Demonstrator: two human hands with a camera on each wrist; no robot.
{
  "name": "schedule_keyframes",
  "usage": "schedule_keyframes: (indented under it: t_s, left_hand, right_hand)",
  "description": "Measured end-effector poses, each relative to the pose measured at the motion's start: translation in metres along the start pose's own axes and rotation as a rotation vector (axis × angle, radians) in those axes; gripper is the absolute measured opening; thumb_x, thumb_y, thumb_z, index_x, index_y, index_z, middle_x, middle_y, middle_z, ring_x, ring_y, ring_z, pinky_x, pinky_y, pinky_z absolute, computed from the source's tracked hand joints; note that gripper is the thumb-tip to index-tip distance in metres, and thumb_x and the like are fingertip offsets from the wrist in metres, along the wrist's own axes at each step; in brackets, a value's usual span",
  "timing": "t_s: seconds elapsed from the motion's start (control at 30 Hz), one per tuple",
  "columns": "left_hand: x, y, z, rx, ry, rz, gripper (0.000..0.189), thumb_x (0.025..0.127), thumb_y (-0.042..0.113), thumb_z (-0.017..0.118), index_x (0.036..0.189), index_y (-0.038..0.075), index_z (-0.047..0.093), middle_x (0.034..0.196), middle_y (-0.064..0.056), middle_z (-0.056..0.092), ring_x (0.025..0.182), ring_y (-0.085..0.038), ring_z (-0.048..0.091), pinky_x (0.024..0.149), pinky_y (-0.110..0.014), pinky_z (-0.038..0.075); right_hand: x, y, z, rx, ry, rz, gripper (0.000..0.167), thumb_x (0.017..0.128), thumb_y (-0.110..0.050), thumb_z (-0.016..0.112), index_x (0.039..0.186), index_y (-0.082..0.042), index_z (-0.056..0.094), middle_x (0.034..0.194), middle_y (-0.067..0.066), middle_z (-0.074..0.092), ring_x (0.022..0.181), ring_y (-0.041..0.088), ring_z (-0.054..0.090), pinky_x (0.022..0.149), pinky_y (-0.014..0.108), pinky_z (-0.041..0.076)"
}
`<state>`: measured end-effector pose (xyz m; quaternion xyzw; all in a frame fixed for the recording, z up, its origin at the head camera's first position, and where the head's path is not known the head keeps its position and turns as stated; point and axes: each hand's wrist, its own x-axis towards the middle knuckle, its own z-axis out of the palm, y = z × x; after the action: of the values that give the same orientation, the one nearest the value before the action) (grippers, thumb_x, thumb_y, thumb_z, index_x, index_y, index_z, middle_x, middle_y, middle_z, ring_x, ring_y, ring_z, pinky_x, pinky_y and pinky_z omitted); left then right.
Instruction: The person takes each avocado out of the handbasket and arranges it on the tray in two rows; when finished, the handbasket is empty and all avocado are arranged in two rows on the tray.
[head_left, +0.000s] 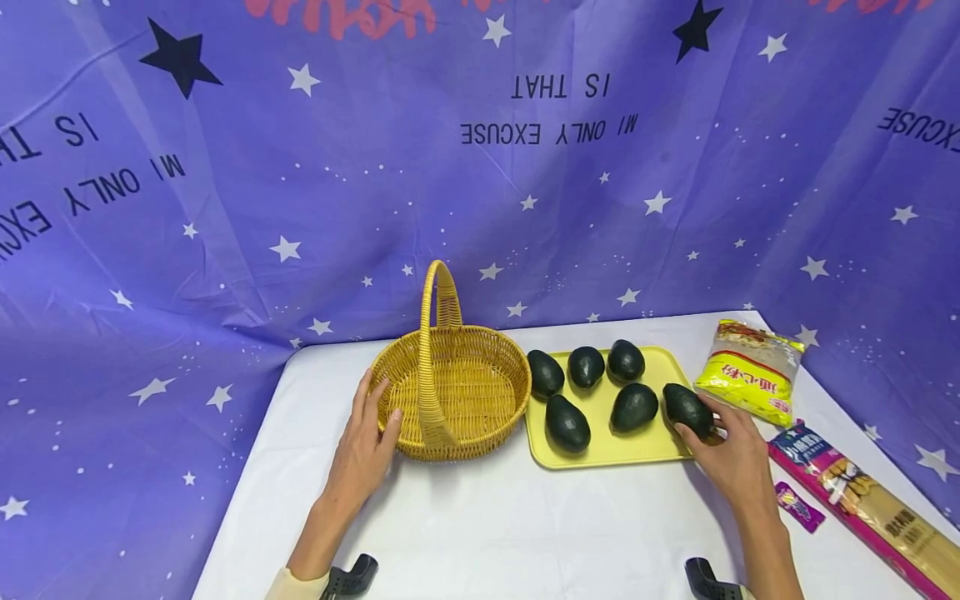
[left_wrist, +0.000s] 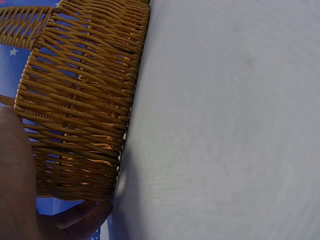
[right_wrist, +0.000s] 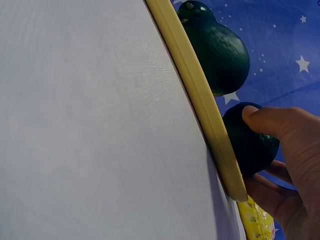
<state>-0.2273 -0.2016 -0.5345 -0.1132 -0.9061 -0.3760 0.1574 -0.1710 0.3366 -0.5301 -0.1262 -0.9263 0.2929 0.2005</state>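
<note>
A yellow wicker basket with a tall arched handle stands empty on the white table. At its left side, my left hand holds the rim, thumb over the edge and fingers along the woven wall. To the right is a yellow tray bearing several dark green avocados. My right hand grips the avocado at the tray's right end. The right wrist view shows the thumb on one side of this avocado and fingers on the other, close to the tray's rim.
Behind the right hand lies a yellow and clear food bag. A long pink pasta packet and a small purple sachet are at the right edge. A purple starred cloth hangs behind the table.
</note>
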Motion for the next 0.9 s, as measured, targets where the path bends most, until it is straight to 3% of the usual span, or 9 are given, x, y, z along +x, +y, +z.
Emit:
schedule_keyframes:
  t_s: [0.33,0.63,0.9]
  left_hand:
    - [0.0011,-0.0008,0.0014,0.001,-0.003,0.000,0.062,0.116,0.038,0.047,0.169,0.010,0.033,0.182,0.000,0.005,0.156,-0.047,0.034,0.119,-0.067,0.035]
    - [0.0021,-0.0006,0.0029,0.003,0.004,0.003,0.061,0.116,0.038,0.048,0.168,0.010,0.034,0.182,-0.001,0.007,0.153,-0.049,0.038,0.114,-0.069,0.040]
    - [0.0035,-0.0007,0.0011,0.066,0.012,0.022,0.061,0.115,0.040,0.048,0.168,0.011,0.036,0.181,-0.011,0.013,0.144,-0.053,0.046,0.105,-0.071,0.046]
  right_hand:
    - [0.0022,0.0024,0.0000,-0.005,0.041,-0.077,0.069,0.089,-0.022,0.091,0.148,-0.002,0.062,0.140,0.032,0.058,0.117,0.052,0.064,0.096,0.065,0.052]
    - [0.0038,0.0023,0.0004,-0.014,0.021,-0.056,0.071,0.090,-0.025,0.090,0.149,0.000,0.059,0.141,0.034,0.055,0.119,0.054,0.063,0.097,0.065,0.054]
    - [0.0064,0.0007,-0.0019,-0.015,0.030,-0.069,0.070,0.090,-0.025,0.090,0.148,0.001,0.060,0.138,0.035,0.057,0.119,0.054,0.063,0.094,0.065,0.054]
